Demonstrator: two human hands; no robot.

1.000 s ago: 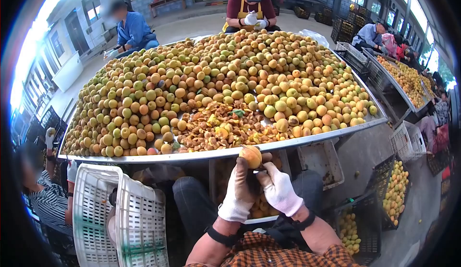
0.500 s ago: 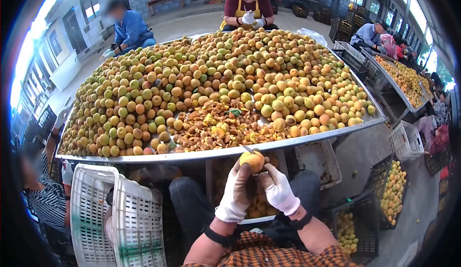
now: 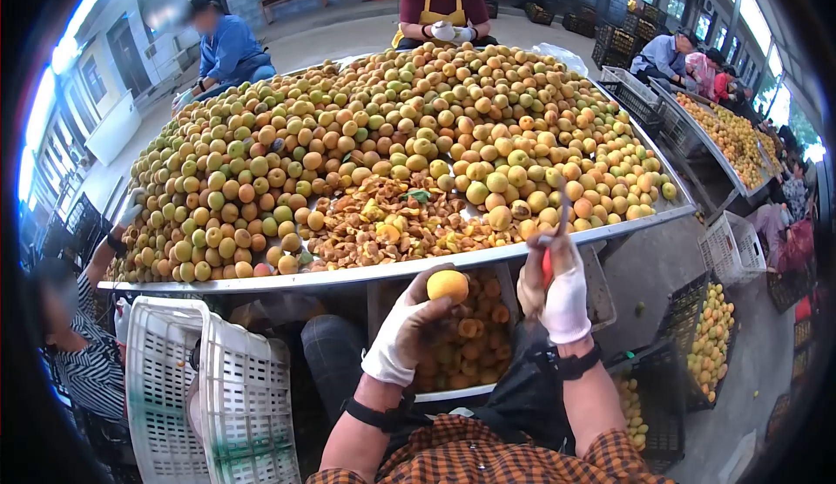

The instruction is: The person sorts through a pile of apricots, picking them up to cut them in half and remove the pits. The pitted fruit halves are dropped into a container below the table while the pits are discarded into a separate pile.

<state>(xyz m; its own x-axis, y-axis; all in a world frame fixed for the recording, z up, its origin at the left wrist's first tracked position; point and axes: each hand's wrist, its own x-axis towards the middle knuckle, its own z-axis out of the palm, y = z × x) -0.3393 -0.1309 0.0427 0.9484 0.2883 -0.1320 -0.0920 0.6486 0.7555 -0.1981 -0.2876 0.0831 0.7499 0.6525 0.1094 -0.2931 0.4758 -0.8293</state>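
My left hand (image 3: pixel 406 325), in a white glove with dark-stained fingers, is closed on a yellow-orange apricot (image 3: pixel 448 286) just in front of the table edge. To the right, my right hand (image 3: pixel 557 294), gloved too, grips a small knife (image 3: pixel 564 209) by its red handle, the blade pointing up. The hands are apart. Beyond them, a heap of brown and orange cut apricot pieces (image 3: pixel 383 223) lies at the front of the big pile of whole apricots (image 3: pixel 366 127). Below my hands, a crate (image 3: pixel 457 392) between my knees holds more apricots.
White plastic baskets (image 3: pixel 248 397) stand at my left. Dark crates of apricots (image 3: pixel 714 327) are on the floor at right. Co-workers sit around the table (image 3: pixel 287 286), one across (image 3: pixel 444 9), one far left (image 3: pixel 231 48), one near left (image 3: pixel 87 353). Others work at a second table (image 3: pixel 727 144).
My hands have separated: the left has shifted slightly left with the apricot, and the right has moved right and up with the knife. The near-left co-worker's arm now reaches toward the pile.
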